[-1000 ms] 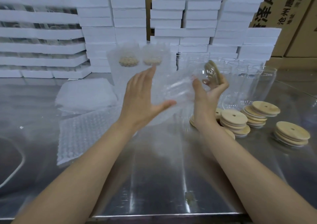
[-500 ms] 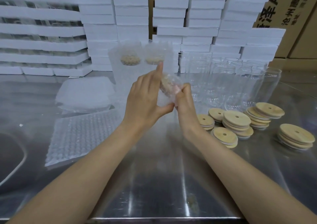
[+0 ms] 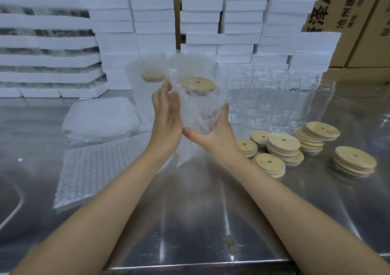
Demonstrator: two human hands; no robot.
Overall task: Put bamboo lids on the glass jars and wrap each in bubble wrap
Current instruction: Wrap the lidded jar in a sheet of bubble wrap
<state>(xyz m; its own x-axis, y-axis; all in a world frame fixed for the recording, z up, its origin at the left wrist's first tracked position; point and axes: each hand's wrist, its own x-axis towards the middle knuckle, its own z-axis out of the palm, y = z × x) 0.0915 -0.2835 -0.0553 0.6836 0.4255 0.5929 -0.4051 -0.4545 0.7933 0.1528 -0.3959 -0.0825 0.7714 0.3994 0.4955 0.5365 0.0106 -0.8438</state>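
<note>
Wrapping a bamboo-lidded clear glass jar (image 3: 200, 110): right hand (image 3: 213, 136) grips its base, flat left hand (image 3: 166, 114) presses translucent bubble wrap (image 3: 178, 72) on. Beyond, one wrapped jar (image 3: 147, 93) shows done; rightward, many bare jars (image 3: 274, 97) wait.

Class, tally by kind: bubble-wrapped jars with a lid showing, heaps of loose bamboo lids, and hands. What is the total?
Bubble-wrapped glass jars showing a round bamboo lid: 2, the held jar and the standing jar
Heaps of loose round bamboo lids: 6
Bare hands: 2, left hand and right hand
Total: 10
</note>
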